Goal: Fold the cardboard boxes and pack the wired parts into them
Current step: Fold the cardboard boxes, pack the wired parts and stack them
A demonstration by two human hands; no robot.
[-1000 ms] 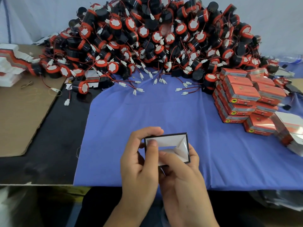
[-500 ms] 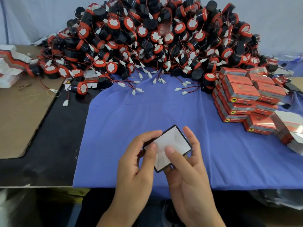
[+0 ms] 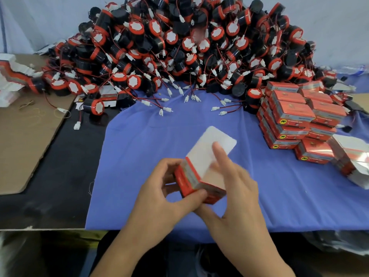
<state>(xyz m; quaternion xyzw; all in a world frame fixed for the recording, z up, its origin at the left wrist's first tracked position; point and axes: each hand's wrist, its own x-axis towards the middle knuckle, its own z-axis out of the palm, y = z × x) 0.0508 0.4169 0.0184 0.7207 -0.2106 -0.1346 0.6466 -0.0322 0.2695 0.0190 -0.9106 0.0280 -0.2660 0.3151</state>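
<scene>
— While the left hand (image 3: pixel 165 188) pinches the orange box (image 3: pixel 189 182) over the near part of the blue cloth (image 3: pixel 159 140), what is inside it?
— I cannot tell. Its white flap (image 3: pixel 207 144) stands open. The right hand (image 3: pixel 237 188) is spread beside it, and one straight finger presses the flap.
— How many boxes are closed?
— About ten closed boxes (image 3: pixel 293 118) are stacked on the right. Some are hidden, so I cannot count them all.
— And the parts?
— The pile of wired parts (image 3: pixel 189 47) at the back has too many to count. One lone part (image 3: pixel 93 105) sits on the black table (image 3: pixel 60 166), near a brown cardboard sheet (image 3: pixel 24 140). Flat boxes (image 3: pixel 353 156) lie far right.
</scene>
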